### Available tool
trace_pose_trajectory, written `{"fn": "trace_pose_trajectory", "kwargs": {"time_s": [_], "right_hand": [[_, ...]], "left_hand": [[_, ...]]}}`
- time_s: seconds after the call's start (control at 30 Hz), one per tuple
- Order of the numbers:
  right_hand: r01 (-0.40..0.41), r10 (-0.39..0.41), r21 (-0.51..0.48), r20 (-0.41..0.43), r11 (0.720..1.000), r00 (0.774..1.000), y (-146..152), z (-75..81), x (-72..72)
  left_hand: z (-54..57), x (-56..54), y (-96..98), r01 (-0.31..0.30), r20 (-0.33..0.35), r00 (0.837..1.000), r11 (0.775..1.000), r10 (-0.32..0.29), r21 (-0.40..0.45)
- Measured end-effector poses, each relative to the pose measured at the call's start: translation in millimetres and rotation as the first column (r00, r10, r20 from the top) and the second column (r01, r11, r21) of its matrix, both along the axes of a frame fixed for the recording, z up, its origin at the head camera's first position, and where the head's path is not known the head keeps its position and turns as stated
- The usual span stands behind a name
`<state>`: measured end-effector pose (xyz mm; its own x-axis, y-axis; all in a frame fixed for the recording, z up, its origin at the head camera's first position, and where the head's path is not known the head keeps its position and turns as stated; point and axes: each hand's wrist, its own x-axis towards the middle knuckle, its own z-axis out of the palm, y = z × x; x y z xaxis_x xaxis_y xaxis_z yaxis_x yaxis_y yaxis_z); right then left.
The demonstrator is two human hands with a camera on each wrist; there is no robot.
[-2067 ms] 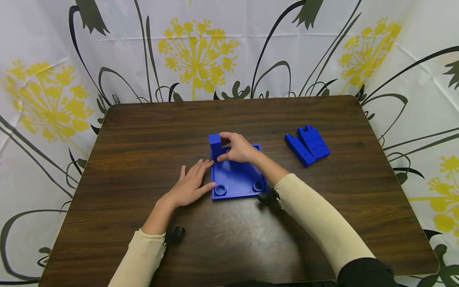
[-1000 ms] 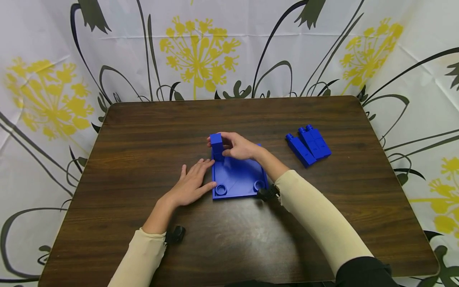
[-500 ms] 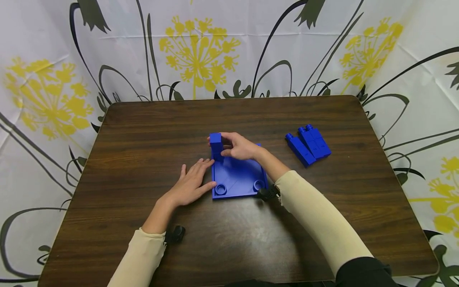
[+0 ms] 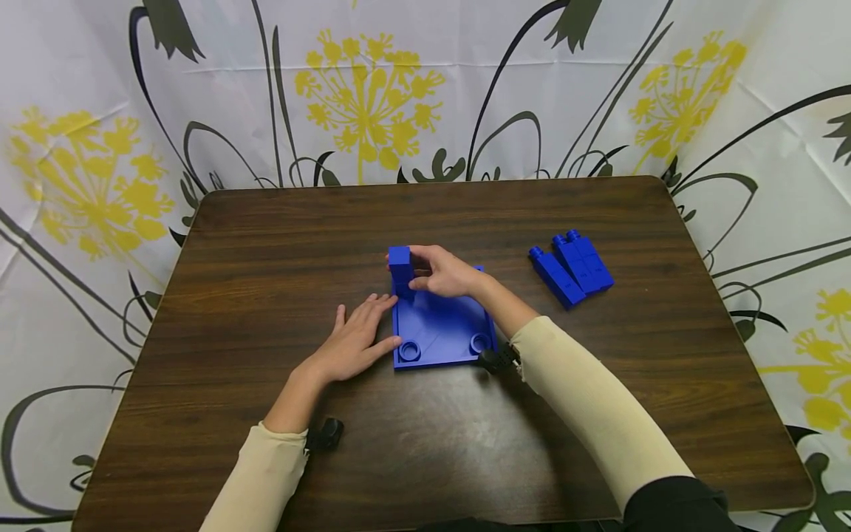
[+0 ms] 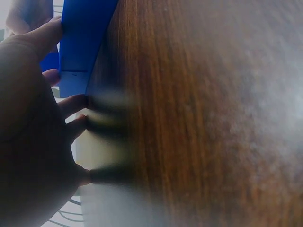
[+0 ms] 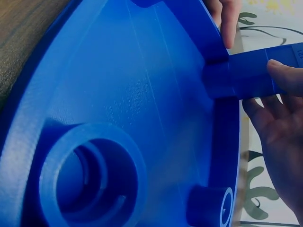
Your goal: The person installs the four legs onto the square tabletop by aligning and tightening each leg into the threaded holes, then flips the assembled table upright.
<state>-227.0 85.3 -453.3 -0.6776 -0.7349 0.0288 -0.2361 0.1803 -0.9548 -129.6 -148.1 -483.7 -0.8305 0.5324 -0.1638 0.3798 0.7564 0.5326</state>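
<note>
A blue plastic panel (image 4: 442, 321) with raised rims and round corner sockets lies flat on the table. At its far left corner a blue square table leg (image 4: 401, 266) stands upright. My right hand (image 4: 447, 272) grips that leg, thumb in front and fingers behind. In the right wrist view the leg's (image 6: 255, 75) lower end meets the corner socket, and threads show inside a near socket (image 6: 92, 177). My left hand (image 4: 352, 343) lies with fingers spread, its index finger and thumb touching the panel's left rim.
Three more blue legs (image 4: 557, 279) with round threaded ends lie side by side on the right of the brown wooden table (image 4: 299, 236). A floral curtain (image 4: 233, 96) hangs behind the table. Black wrist cameras sit under both sleeves.
The right hand's fingers have shifted round behind the leg and its thumb has drawn back slightly. The leg stays at the corner, and the left hand holds its place on the rim.
</note>
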Motion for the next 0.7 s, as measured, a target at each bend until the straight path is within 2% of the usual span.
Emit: {"fn": "trace_pose_trajectory", "kwargs": {"time_s": [0.3,0.47,0.7], "right_hand": [[0.007,-0.007,-0.018,-0.028,1.000,1.000,-2,-1.3,2.3],[0.086,-0.085,0.001,-0.095,0.996,0.992,-6,-4.7,7.1],[0.186,-0.176,0.033,-0.196,0.982,0.965,-11,-7.6,15.4]], "left_hand": [[-0.2,0.8,0.3,0.005,-0.009,1.000,1.000,-0.005,0.013],[-1.4,0.3,0.7,0.010,-0.019,1.000,1.000,-0.010,0.001],[-2.9,-0.2,0.5,0.008,-0.018,1.000,1.000,-0.008,-0.011]]}}
